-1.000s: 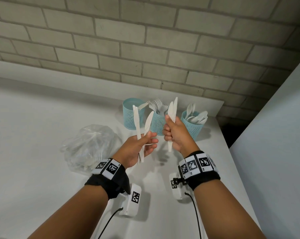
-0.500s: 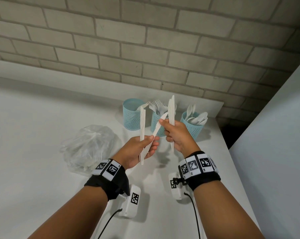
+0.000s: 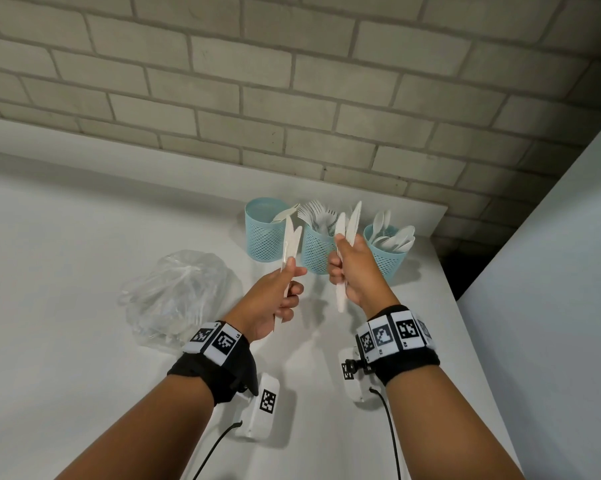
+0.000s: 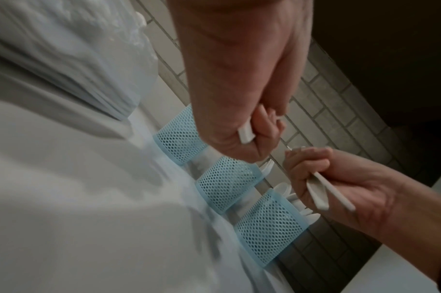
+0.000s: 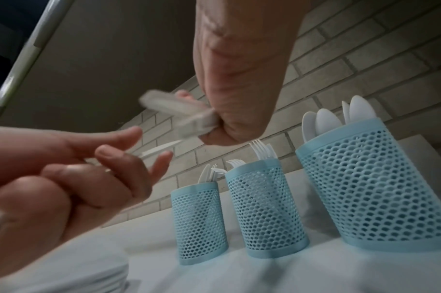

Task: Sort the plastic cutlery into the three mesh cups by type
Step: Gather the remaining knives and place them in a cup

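Though blurred wristward, knives [image 3: 348,223] overhead.

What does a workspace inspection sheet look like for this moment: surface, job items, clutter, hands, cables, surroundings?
Surface: white table, pushed against the wall.
Job's things: three blue mesh cups in a row; left cup holds a knife, middle cup forks, right cup spoons. More white knives are in both hands.
Clutter: crumpled clear plastic bag left of the hands; contents unclear.
Hands: left hand grips knives, blades up; right hand grips knives, blades up. Both are raised in front of the cups.
Cables: black cable from the right wrist camera; another from the left.
Surroundings: grey brick wall; pale panel on the right.
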